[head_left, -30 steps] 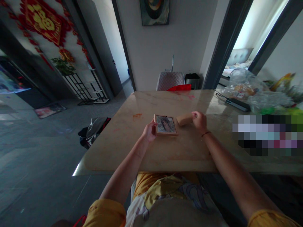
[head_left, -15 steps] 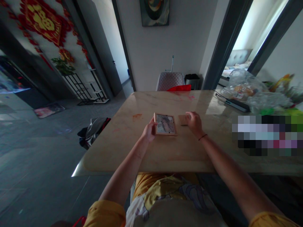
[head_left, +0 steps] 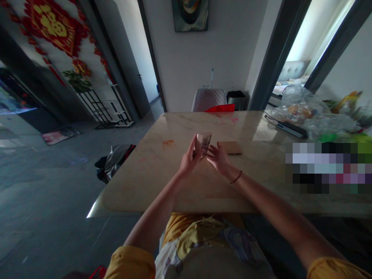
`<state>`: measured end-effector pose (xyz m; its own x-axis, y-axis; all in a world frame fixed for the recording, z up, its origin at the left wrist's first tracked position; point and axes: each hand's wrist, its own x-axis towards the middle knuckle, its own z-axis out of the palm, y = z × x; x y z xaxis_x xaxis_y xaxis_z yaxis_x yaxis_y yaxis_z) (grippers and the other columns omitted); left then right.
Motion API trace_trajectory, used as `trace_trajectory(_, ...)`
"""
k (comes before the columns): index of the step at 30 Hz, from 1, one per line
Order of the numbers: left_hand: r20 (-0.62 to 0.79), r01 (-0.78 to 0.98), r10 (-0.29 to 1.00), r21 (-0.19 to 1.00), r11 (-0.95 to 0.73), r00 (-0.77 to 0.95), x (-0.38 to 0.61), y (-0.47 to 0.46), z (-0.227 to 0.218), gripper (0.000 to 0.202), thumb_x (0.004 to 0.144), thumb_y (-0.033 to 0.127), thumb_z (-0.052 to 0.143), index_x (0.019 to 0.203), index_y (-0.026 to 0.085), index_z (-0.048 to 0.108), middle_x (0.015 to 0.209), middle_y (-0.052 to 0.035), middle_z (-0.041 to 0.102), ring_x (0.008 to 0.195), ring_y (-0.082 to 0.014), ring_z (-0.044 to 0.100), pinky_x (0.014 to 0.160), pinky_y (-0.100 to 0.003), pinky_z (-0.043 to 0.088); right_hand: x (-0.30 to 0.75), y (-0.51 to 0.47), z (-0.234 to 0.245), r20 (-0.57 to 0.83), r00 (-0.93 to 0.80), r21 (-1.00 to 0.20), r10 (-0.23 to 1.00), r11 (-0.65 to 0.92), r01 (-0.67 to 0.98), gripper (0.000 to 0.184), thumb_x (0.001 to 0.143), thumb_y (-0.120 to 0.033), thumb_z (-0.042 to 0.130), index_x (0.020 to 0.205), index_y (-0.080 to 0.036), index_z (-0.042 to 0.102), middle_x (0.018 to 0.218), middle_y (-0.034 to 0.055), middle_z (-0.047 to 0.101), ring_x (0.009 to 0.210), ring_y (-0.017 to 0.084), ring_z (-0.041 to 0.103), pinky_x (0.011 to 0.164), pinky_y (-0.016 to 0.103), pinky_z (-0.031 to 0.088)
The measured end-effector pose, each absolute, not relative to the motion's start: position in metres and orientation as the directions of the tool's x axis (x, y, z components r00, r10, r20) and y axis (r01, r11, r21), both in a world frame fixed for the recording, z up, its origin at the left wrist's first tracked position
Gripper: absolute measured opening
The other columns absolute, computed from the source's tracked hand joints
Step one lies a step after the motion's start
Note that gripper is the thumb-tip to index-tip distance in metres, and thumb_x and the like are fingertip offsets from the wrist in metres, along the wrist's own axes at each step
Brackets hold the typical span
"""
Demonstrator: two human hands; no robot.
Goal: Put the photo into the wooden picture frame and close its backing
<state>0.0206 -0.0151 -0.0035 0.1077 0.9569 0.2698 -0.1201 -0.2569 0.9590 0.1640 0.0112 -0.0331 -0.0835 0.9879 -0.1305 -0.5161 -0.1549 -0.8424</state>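
My left hand (head_left: 189, 158) grips a small wooden picture frame (head_left: 202, 144) by its left side. The frame is lifted and tilted up on edge, so the picture in it shows only in part. Close by on the right, my right hand (head_left: 220, 159) has its fingers spread, with the tips near or against the frame's right edge; whether they touch it I cannot tell. A flat brown backing board (head_left: 231, 147) lies on the marble-patterned table (head_left: 186, 193) just beyond my right hand.
At the table's right sit clear plastic bags (head_left: 300, 110), a dark elongated device (head_left: 291, 129) with a cord, and a blurred-out patch. Across the table stands a quilted chair (head_left: 206, 100) with a red cloth (head_left: 221, 108). A bag (head_left: 116, 161) rests on the floor at left.
My right hand has let go of the brown board, leaving it on the table, and moved left to the picture frame. My left hand has tipped the frame up on edge.
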Motion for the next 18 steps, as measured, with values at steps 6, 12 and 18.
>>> trace_trajectory(6, 0.428, 0.065, 0.868, 0.887, -0.456, 0.25, 0.028, -0.027, -0.003, 0.06, 0.068, 0.013, 0.069, 0.125, 0.03, 0.057, 0.134, -0.004, 0.055, 0.126, -0.0261, 0.046, 0.106, -0.037, 0.032, 0.169, 0.009, -0.031, -0.085, -0.279, -0.8, 0.956, -0.233, -0.553, 0.044, 0.081, -0.063, 0.04, 0.081, -0.025, 0.061, 0.077, 0.0046, 0.067, 0.072, 0.021, 0.062, 0.076, 0.041, 0.049)
trace_trajectory(12, 0.435, 0.083, 0.855, 0.877, -0.474, 0.281, 0.028, -0.023, -0.005, 0.057, 0.071, 0.014, 0.066, 0.125, 0.03, 0.057, 0.138, -0.0044, 0.051, 0.13, -0.0264, 0.042, 0.11, -0.038, 0.027, 0.172, 0.0, -0.019, -0.131, -0.332, -0.737, 0.934, -0.316, -0.598, 0.034, 0.082, -0.053, 0.044, 0.075, -0.023, 0.06, 0.068, 0.0032, 0.064, 0.065, 0.019, 0.059, 0.074, 0.039, 0.048)
trace_trajectory(18, 0.414, 0.071, 0.877, 0.894, -0.442, 0.245, 0.025, -0.022, -0.005, 0.057, 0.071, 0.017, 0.066, 0.126, 0.028, 0.056, 0.137, -0.0053, 0.051, 0.129, -0.027, 0.042, 0.108, -0.038, 0.031, 0.173, -0.008, -0.008, -0.105, -0.354, -0.727, 0.929, -0.314, -0.611, 0.026, 0.083, -0.044, 0.046, 0.078, -0.023, 0.06, 0.075, 0.0021, 0.065, 0.072, 0.018, 0.06, 0.08, 0.039, 0.047)
